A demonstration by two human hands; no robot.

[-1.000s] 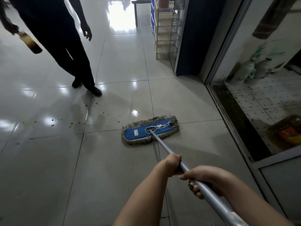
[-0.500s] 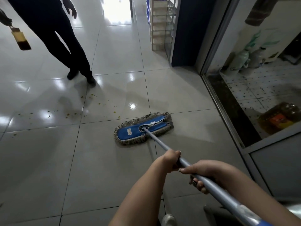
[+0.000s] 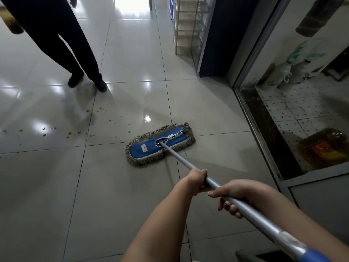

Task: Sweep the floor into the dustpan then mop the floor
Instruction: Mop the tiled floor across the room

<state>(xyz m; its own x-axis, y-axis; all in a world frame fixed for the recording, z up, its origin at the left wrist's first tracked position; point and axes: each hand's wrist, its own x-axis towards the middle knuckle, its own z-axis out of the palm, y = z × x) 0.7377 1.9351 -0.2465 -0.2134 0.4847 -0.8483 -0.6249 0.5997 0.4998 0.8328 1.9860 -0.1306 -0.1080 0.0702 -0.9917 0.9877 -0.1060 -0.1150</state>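
A flat mop with a blue head and grey fringe (image 3: 160, 143) lies on the glossy grey tiled floor (image 3: 56, 195), its metal handle (image 3: 181, 158) running back toward me. My left hand (image 3: 197, 179) is closed around the handle further down. My right hand (image 3: 237, 194) grips the handle just behind it, nearer my body. Yellow-brown droplets (image 3: 98, 110) are scattered over the tiles to the left of and beyond the mop head.
A person in dark trousers and shoes (image 3: 86, 80) stands at the upper left, holding a brownish bottle (image 3: 11, 23). A shelf unit (image 3: 188, 25) and dark blue panel (image 3: 221, 35) stand ahead right. A metal-framed glass door (image 3: 283, 110) runs along the right.
The mop head has stayed near the same tile seam while my view tilted down and closer. The person at the upper left has stepped slightly, with the bottle now at the frame's edge.
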